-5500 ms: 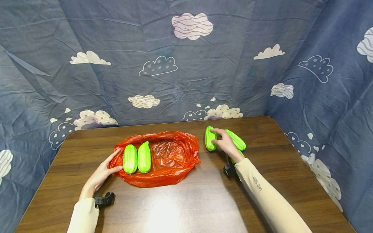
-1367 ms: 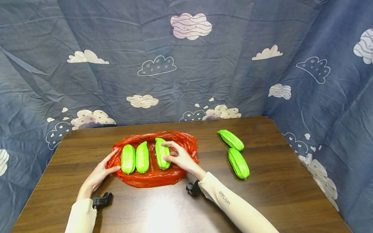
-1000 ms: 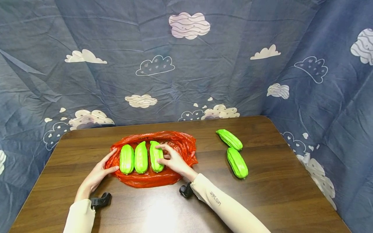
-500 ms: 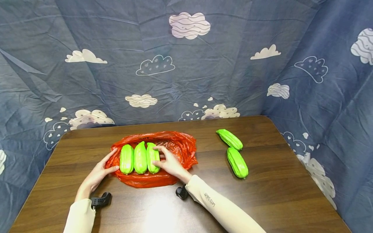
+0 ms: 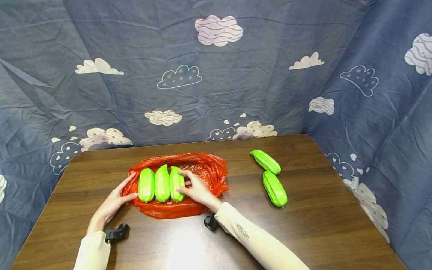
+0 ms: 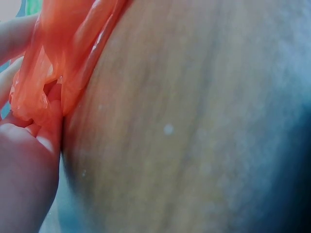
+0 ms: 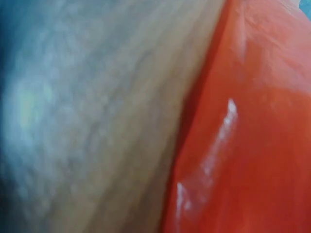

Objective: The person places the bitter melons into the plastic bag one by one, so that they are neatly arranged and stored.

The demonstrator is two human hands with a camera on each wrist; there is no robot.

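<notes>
A red plastic bag (image 5: 202, 180) lies spread wide on the table with its mouth facing up. Three light-green ribbed gourds, a left one (image 5: 146, 185), a middle one (image 5: 162, 183) and a right one (image 5: 177, 184), lie side by side in its left half. My right hand (image 5: 199, 191) holds the right gourd between thumb and fingers, close against the middle one. My left hand (image 5: 114, 200) holds the bag's left end; in the left wrist view, the crumpled plastic (image 6: 73, 53) runs between its fingers. The right wrist view shows only the bag's side (image 7: 252, 145) and table, not the hand.
Two more green gourds, a rear one (image 5: 266, 162) and a front one (image 5: 275, 188), lie end to end on the brown wooden table (image 5: 324, 225), right of the bag. A blue cloud-patterned cloth (image 5: 135, 45) hangs behind the table and along its sides.
My right hand has carried a third gourd from the table's right side into the bag, then shifted it left against the middle one. Over the last half second almost nothing moves. My left hand stays put.
</notes>
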